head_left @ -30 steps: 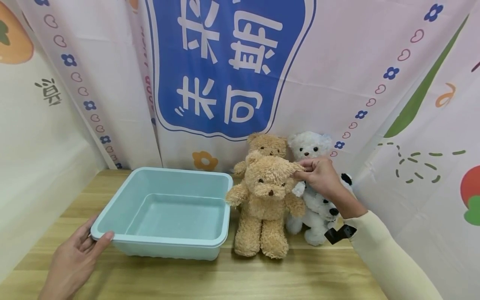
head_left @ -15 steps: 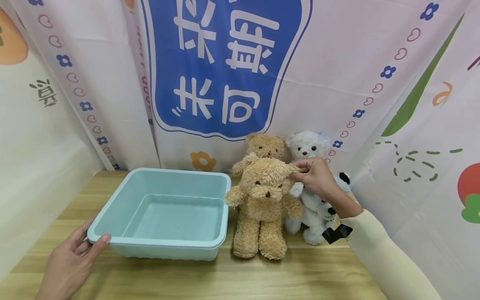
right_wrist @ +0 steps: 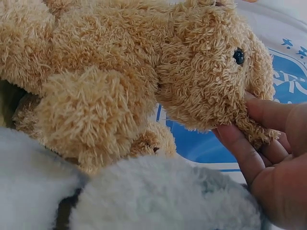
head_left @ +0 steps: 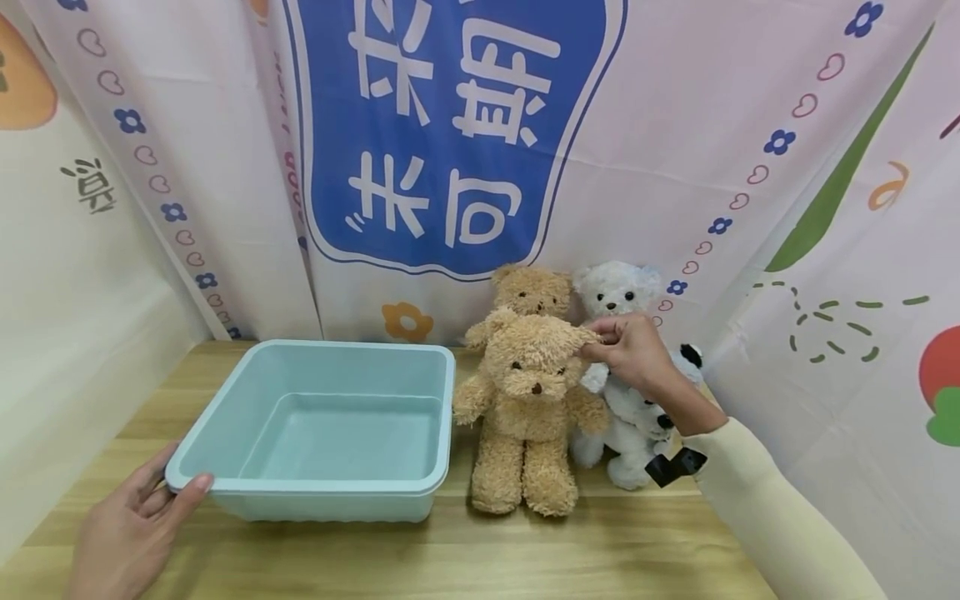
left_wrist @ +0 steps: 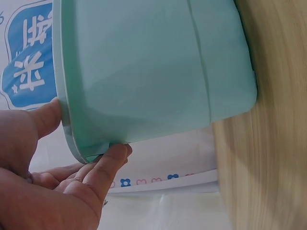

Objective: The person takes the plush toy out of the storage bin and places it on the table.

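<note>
My left hand (head_left: 131,525) grips the near left corner of a light blue plastic bin (head_left: 322,485), thumb on the rim and fingers beneath it. In the left wrist view the bin's side wall (left_wrist: 144,72) rises from the wooden surface. My right hand (head_left: 633,354) pinches the ear of a tan teddy bear (head_left: 534,417) that stands upright beside the bin. The right wrist view shows thumb and fingers around that ear (right_wrist: 259,132). Behind the bear is a second tan teddy bear (head_left: 534,287). A white teddy bear (head_left: 615,287) is at the back right, partly covered by my hand.
A black-and-white plush toy (head_left: 626,454) sits at the right, largely behind my right forearm. The wooden table (head_left: 420,558) runs up to a printed cloth backdrop (head_left: 660,108) at the back and sides.
The bin has slid a little to the left with my left hand on it, and its right rim has come away from the front bear's arm. My right hand still pinches the ear.
</note>
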